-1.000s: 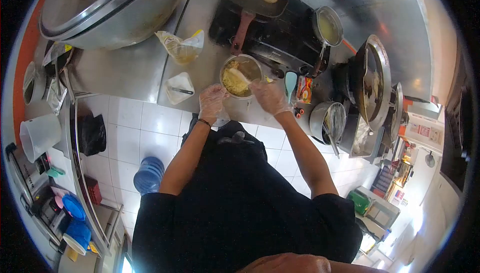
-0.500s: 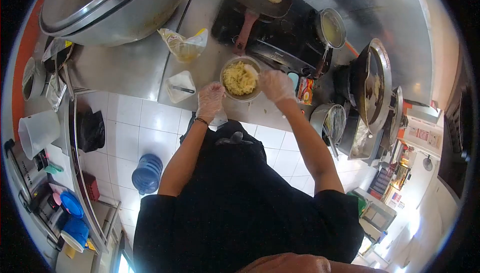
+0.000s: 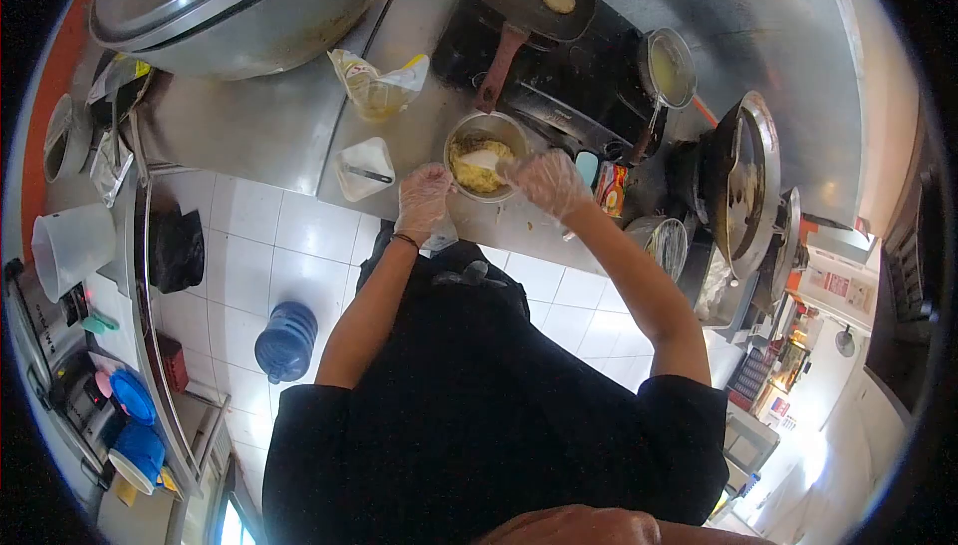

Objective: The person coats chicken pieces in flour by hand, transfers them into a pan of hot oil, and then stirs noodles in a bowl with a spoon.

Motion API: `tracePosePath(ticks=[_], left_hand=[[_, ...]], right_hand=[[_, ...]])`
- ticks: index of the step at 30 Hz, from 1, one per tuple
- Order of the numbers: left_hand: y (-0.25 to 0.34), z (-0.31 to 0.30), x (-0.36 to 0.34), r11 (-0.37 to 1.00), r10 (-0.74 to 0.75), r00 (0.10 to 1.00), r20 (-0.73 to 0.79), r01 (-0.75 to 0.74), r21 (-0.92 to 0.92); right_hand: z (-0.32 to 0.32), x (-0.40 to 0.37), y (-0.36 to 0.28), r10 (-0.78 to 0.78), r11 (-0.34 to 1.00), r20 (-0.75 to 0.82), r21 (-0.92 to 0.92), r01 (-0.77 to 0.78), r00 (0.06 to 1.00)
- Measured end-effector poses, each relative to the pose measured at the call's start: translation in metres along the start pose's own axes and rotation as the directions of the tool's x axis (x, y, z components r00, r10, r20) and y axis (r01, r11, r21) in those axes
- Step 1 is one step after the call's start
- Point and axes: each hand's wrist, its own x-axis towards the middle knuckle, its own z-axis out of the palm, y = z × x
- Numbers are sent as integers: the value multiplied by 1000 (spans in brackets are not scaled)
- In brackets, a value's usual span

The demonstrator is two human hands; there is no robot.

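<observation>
A metal bowl holds a yellowish mash near the counter's front edge. My left hand, in a clear plastic glove, is closed on the bowl's left rim. At the bowl's right side is my right hand, gloved the same way, its fingers wrapped round the handle of a white spoon. The spoon's head lies in the mash; most of its handle is hidden by the glove. A white square tub with a dark-handled utensil across it stands left of my left hand.
Behind the bowl, a square frying pan with two round patties sits on the black stove, its handle pointing at me. A plastic bag stands at left. A strainer and a wok are at right.
My right hand has shifted slightly, and the spoon's head has moved from the bowl's right side towards its middle. The mash sits lower in the bowl. The whole view has shifted a little.
</observation>
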Motion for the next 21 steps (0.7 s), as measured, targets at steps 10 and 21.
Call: tracePosePath(ticks=[10,21], left_hand=[[26,0,4,957,-58,998,-20,61,283],[49,3,0,935,-87,996,-27,91,344]], right_hand=[[-36,28,42,149,989,140,-30,-146,979],[-38,2,20,-258,966,-138,-27,257,956]])
